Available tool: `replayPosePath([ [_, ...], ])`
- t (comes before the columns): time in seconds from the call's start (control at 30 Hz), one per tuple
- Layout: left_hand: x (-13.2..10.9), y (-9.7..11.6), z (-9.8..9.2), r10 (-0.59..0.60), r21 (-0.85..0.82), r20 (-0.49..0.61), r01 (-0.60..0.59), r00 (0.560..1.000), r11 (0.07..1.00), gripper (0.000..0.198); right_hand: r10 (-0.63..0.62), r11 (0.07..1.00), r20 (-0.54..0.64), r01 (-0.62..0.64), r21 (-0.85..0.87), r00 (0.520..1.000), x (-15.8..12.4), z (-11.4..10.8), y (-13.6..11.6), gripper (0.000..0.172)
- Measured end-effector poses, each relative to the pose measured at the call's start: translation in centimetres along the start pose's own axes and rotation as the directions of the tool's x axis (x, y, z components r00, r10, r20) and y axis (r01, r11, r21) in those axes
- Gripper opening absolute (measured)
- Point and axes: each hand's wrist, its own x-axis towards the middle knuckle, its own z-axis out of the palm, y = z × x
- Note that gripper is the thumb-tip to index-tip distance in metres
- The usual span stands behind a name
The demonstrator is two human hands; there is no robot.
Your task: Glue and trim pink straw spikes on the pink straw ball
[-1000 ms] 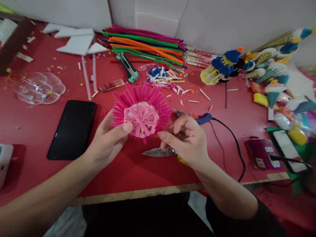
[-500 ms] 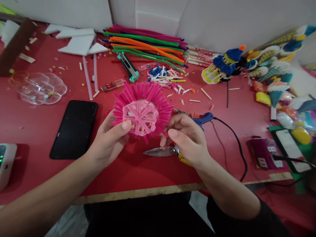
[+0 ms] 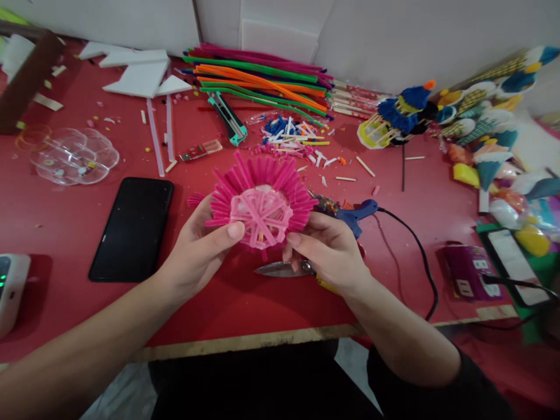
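Held above the table is a pink pipe-cleaner craft (image 3: 261,216), with a light pink spoked disc in the middle and bright pink fuzzy stems fanned around it. My left hand (image 3: 205,242) grips its left side, thumb on the disc's lower left edge. On the lower right edge, my right hand (image 3: 330,251) pinches it between thumb and fingers. Scissors (image 3: 284,269) with yellow handles lie under my right hand, partly covered by it. Behind that hand sits a blue glue gun (image 3: 359,216), its front part hidden.
A black phone (image 3: 131,230) lies left of my hands. Behind are a clear flower-shaped tray (image 3: 76,156), a green-black box cutter (image 3: 227,118), pipe cleaners (image 3: 262,79) and cut scraps (image 3: 289,137). Finished crafts (image 3: 402,111) and a purple power socket (image 3: 472,271) stand right.
The pink craft has shifted right and slightly down, its disc turned a little. My right hand has closed in from beside the stems onto the disc's edge; my left hand moved along with it.
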Motion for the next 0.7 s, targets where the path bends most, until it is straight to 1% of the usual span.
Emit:
replayPosePath([
  [0.1,-0.1,0.1,0.1,-0.007,0.002,-0.013,0.007,1.000,1.000,0.052,-0.016,1.000,-0.014,0.016,0.002,1.000,0.0,0.1,0.0,0.020],
  [0.23,-0.1,0.1,0.0,-0.010,0.006,-0.011,0.010,1.000,1.000,0.055,-0.007,0.999,-0.015,0.006,-0.041,1.000,0.0,-0.2,0.1,0.019],
  [0.3,0.0,0.0,-0.2,-0.028,0.007,-0.029,0.028,0.999,1.000,0.056,-0.006,0.999,0.004,0.006,-0.038,1.000,0.0,-0.4,0.2,0.022],
  [0.37,0.0,0.1,-0.4,-0.063,0.002,-0.074,0.064,0.995,0.998,0.057,-0.020,1.000,-0.002,0.020,0.013,1.000,0.1,-0.6,0.1,0.028],
  [0.4,0.1,0.2,-0.5,-0.091,-0.001,-0.091,0.092,0.992,0.996,0.056,-0.033,0.999,-0.028,0.034,0.040,0.999,0.2,-0.7,0.0,0.030],
  [0.47,0.2,0.4,-0.7,-0.146,-0.006,-0.093,0.146,0.985,0.989,0.051,-0.081,0.995,-0.120,0.088,0.056,0.990,0.3,-0.8,-0.1,0.024],
  [0.5,0.2,0.5,-0.7,-0.169,-0.006,-0.077,0.169,0.983,0.986,0.048,-0.115,0.992,-0.159,0.122,0.033,0.981,0.4,-0.8,-0.2,0.019],
  [0.53,0.2,0.6,-0.8,-0.185,-0.001,-0.058,0.185,0.981,0.983,0.046,-0.150,0.989,-0.175,0.151,-0.008,0.973,0.5,-0.9,-0.2,0.017],
  [0.57,0.2,0.7,-0.8,-0.195,0.008,-0.040,0.196,0.980,0.981,0.044,-0.181,0.983,-0.168,0.174,-0.056,0.969,0.5,-0.9,-0.2,0.022],
  [0.63,0.1,0.7,-0.9,-0.209,0.042,-0.009,0.209,0.978,0.977,0.047,-0.214,0.971,-0.107,0.199,-0.136,0.971,0.7,-1.0,0.0,0.035],
  [0.67,0.1,0.7,-0.8,-0.213,0.066,0.006,0.212,0.977,0.975,0.050,-0.220,0.966,-0.078,0.205,-0.158,0.972,0.7,-1.0,0.1,0.038],
  [0.7,0.1,0.7,-0.8,-0.186,0.083,0.015,0.185,0.982,0.979,0.053,-0.227,0.962,-0.062,0.214,-0.167,0.972,0.8,-1.0,0.2,0.040],
])
